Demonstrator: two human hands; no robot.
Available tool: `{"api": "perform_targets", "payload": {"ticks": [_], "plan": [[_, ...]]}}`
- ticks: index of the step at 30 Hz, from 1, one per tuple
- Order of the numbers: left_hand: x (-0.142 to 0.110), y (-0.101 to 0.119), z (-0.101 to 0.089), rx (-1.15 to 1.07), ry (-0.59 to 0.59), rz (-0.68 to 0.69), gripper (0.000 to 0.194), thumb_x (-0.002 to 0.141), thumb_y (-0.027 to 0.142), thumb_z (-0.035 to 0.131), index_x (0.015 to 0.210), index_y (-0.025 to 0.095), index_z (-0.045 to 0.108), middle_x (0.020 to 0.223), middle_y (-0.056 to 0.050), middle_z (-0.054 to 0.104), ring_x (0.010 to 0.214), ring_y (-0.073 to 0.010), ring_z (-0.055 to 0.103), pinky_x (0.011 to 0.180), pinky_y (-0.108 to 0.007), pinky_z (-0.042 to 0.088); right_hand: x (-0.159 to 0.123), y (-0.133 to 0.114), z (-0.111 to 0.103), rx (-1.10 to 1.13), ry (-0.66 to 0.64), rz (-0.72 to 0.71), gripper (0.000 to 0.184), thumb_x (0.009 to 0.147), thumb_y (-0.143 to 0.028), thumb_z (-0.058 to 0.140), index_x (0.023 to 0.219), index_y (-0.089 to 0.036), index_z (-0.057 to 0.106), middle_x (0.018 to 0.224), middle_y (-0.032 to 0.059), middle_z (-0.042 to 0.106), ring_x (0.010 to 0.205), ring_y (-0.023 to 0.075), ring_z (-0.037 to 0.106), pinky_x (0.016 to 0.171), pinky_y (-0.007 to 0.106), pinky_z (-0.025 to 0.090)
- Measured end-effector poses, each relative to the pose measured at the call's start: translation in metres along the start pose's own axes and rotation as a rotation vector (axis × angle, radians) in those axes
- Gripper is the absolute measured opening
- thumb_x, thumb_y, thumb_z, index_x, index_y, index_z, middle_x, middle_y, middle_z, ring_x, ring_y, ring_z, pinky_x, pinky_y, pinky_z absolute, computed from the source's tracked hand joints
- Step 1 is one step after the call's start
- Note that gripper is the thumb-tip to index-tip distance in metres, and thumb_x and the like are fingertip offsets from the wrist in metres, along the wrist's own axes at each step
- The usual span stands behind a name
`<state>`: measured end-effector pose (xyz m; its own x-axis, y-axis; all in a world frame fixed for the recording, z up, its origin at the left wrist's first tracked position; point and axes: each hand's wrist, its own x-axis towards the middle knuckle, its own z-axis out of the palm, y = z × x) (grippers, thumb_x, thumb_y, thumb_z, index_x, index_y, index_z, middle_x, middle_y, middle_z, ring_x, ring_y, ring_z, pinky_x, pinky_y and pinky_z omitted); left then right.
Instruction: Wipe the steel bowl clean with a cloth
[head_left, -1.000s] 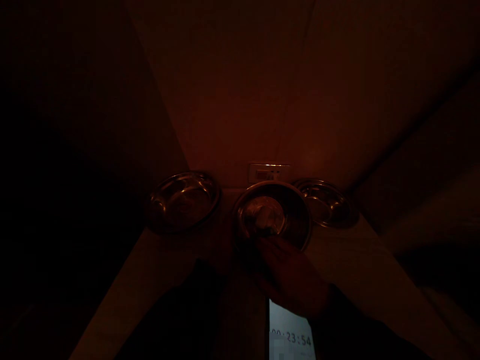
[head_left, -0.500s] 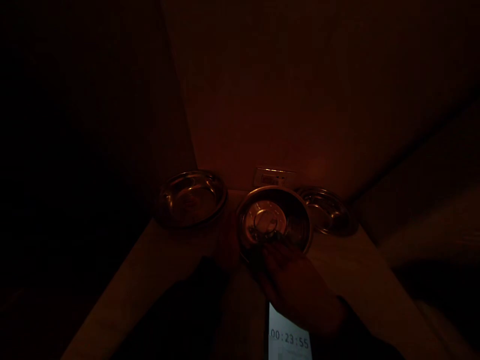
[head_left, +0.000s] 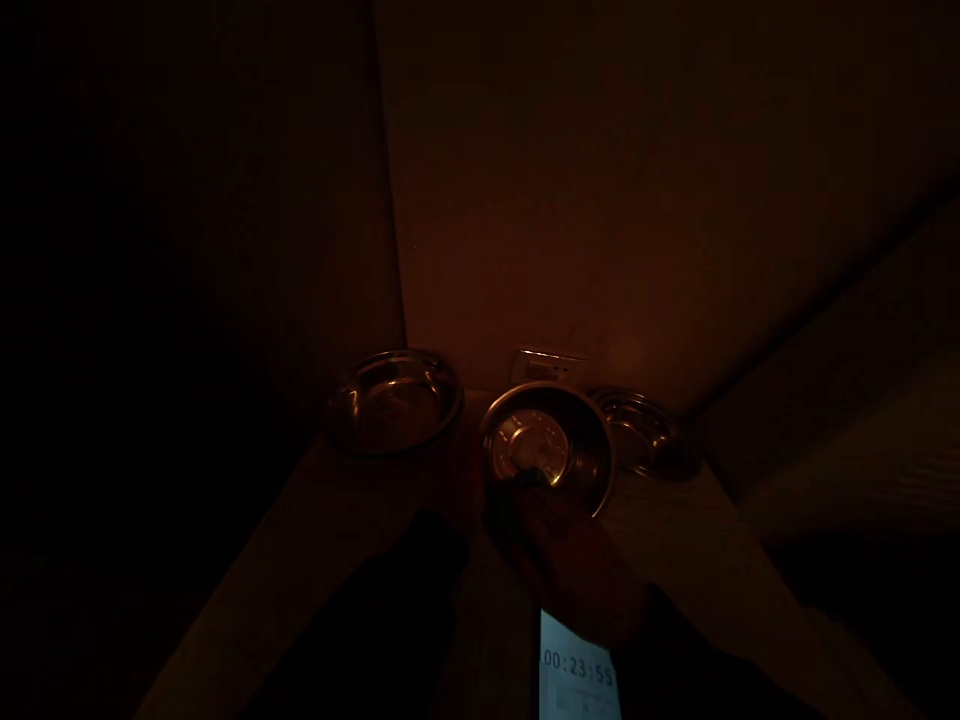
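The scene is very dark. A round, deep metal bowl (head_left: pixel 592 450) is tipped toward me near the far edge of the table. At its left side is my left hand (head_left: pixel 463 490), closed on the rim as far as the dimness shows. My right hand (head_left: pixel 566 550) reaches over the near rim. Its fingers press a dark cloth-like thing (head_left: pixel 506 510) against the inside of the bowl; its exact kind is lost in shadow. Dark sleeves cover both forearms.
Left of the bowl stands a wide, shallow metal dish (head_left: pixel 394 405). To the right are stacked metal dishes (head_left: pixel 652 440). A lit phone (head_left: pixel 577 690) showing a timer lies below my right wrist. Behind the bowl, a socket plate (head_left: pixel 547 365) sits on the wall.
My right hand and the dark cloth-like thing have shifted slightly left along the bowl's near inner side. The whole view has shifted a little and is dimmer.
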<state>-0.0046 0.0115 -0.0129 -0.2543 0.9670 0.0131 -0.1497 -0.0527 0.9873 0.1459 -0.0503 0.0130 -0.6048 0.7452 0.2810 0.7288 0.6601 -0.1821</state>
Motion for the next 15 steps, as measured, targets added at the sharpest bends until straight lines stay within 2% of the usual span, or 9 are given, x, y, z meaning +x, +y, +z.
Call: {"api": "perform_targets", "payload": {"ticks": [3,6,9,13,15], "plan": [[-0.003,0.01,0.005,0.071,-0.086,0.02,0.038,0.092,0.037,0.035,0.1,0.019,0.067,0.105,-0.006,0.071,0.106,-0.0227,0.061,0.104,-0.038,0.039,-0.012,0.014,-0.013,-0.086,-0.077,-0.048,0.037,0.089,-0.024,0.054,0.123,-0.009,0.057,0.119,0.0163,0.066,0.11,0.0292,0.06,0.1,0.05,0.046],[-0.003,0.011,0.007,0.059,-0.117,0.038,0.043,0.094,0.042,0.033,0.099,0.018,0.068,0.103,-0.006,0.072,0.104,-0.0226,0.062,0.102,-0.038,0.041,-0.015,0.019,-0.018,-0.127,-0.109,-0.072,0.036,0.09,-0.024,0.053,0.123,-0.009,0.058,0.118,0.0157,0.066,0.111,0.0287,0.06,0.101,0.051,0.044],[-0.002,0.007,0.006,0.037,-0.093,0.001,0.046,0.093,0.048,0.034,0.096,0.017,0.068,0.097,-0.007,0.072,0.1,-0.0226,0.063,0.102,-0.038,0.04,-0.01,0.012,-0.012,-0.139,-0.104,-0.035,0.036,0.091,-0.022,0.052,0.123,-0.006,0.059,0.12,0.0162,0.066,0.111,0.0288,0.06,0.101,0.049,0.046],[0.0,0.008,0.006,0.087,-0.072,-0.041,0.043,0.094,0.041,0.033,0.1,0.017,0.068,0.102,-0.007,0.072,0.105,-0.0218,0.062,0.106,-0.036,0.037,-0.009,0.005,0.0,-0.158,-0.038,-0.012,0.039,0.092,-0.023,0.05,0.126,-0.005,0.056,0.125,0.0162,0.063,0.114,0.0285,0.059,0.099,0.045,0.048],[0.001,0.009,0.008,0.1,-0.072,-0.042,0.043,0.094,0.039,0.032,0.102,0.016,0.067,0.106,-0.008,0.071,0.108,-0.021,0.061,0.105,-0.035,0.037,-0.013,0.007,0.001,-0.192,0.002,-0.045,0.04,0.093,-0.026,0.05,0.127,-0.006,0.056,0.125,0.0163,0.063,0.113,0.0288,0.059,0.1,0.047,0.047]]}}
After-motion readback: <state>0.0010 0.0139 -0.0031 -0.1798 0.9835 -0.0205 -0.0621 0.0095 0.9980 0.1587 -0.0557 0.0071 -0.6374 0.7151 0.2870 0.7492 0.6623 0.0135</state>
